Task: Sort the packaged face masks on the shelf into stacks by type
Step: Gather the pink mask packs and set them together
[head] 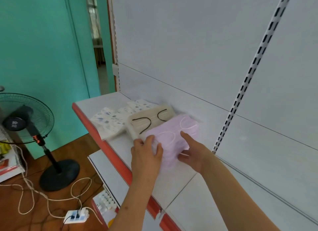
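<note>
Left hand (146,153) curled over the near left edge of the pink mask stack (173,137), right hand (191,153) cupping its near right corner with thumb beneath and forefinger stretched along the top. Beside that stack on the shelf (120,144): a beige pile with dark ear loops (149,120), then patterned white packs (110,122) in loose, overlapping piles. Sorting seemingly near done, with pink squaring-up and patterned tidying left.
</note>
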The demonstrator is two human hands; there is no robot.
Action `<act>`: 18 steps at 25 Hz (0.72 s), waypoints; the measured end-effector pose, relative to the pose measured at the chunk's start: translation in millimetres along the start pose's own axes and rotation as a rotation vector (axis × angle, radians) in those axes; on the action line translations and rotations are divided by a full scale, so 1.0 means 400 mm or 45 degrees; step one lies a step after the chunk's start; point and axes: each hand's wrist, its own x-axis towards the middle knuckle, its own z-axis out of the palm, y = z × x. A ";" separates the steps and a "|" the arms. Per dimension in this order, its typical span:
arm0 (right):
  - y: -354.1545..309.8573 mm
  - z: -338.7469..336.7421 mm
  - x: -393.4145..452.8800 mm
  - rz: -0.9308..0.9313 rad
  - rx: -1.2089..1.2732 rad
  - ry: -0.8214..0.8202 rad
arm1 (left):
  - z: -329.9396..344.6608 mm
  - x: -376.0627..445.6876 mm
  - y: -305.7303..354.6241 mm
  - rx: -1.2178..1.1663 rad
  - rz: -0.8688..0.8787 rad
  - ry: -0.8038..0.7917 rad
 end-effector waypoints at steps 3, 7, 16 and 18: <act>0.011 0.039 0.051 -0.025 0.087 0.011 | 0.021 0.001 -0.018 0.037 0.077 -0.010; 0.017 0.059 0.077 -0.026 0.003 0.063 | 0.019 -0.009 -0.021 0.079 0.148 -0.036; 0.067 0.092 0.080 -0.232 0.069 0.259 | -0.046 0.071 -0.048 0.189 0.343 0.055; 0.070 0.084 0.074 -0.204 0.137 0.247 | -0.047 0.122 -0.051 0.134 0.392 -0.158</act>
